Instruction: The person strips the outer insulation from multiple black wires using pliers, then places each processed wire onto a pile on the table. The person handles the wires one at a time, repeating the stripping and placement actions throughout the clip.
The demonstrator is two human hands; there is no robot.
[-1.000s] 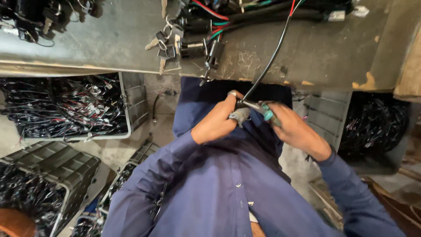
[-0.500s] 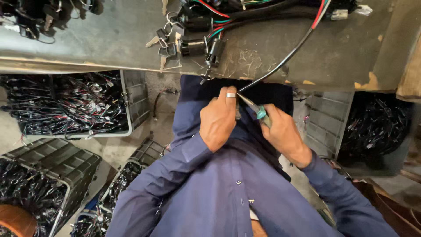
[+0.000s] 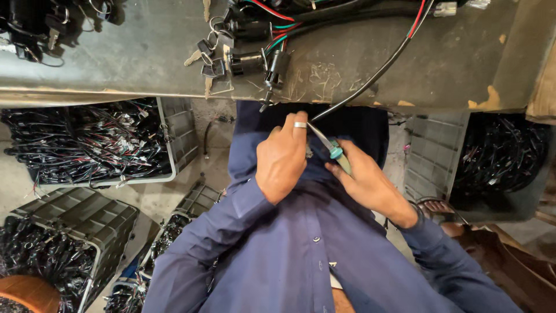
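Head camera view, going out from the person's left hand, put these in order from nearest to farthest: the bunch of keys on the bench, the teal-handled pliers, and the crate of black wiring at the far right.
From the left hand:
1. Teal-handled pliers, just right of it, gripped in the right hand.
2. Bunch of keys, up and to the left on the grey bench top.
3. Crate of black wiring, far right, below the bench edge.

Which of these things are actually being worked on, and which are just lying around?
In hand:
left hand at the black cable
right hand holding the teal-handled pliers

Lying about:
keys and lock switches on the bench
crates of wire harnesses
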